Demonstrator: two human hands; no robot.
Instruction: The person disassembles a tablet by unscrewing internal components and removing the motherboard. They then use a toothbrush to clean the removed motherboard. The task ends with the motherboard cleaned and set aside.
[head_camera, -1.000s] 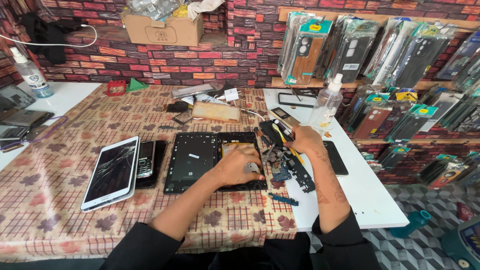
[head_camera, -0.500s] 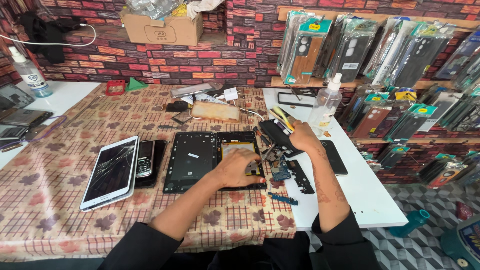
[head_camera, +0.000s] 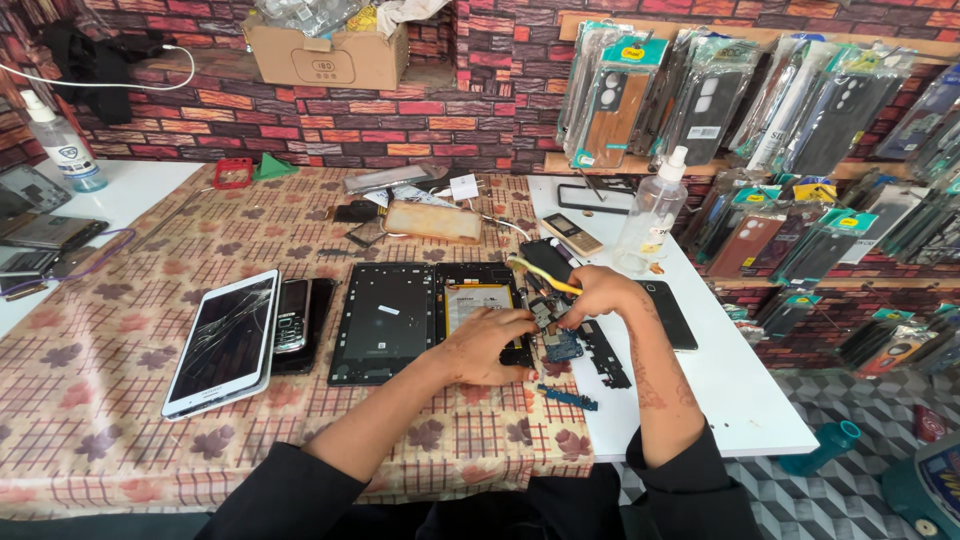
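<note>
Both hands barely moved: left hand lies flat, fingers spread, on the opened tablet; right hand pinches a yellow-handled tool beside the table edge.

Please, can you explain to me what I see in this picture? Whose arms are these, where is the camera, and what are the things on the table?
The camera sits on a person's head and looks down, so the two arms coming in from the bottom are that person's own. There is no machine here, only bare hands.

The left hand rests on an opened tablet, whose back is off so the inside shows. The right hand holds a yellow-handled tool over small circuit boards beside the tablet.

On the patterned tablecloth also lie a white tablet with a cracked screen and a dark button phone. On the white table at the right stands a clear spray bottle. Phone cases in packets hang on the brick wall behind.
</note>
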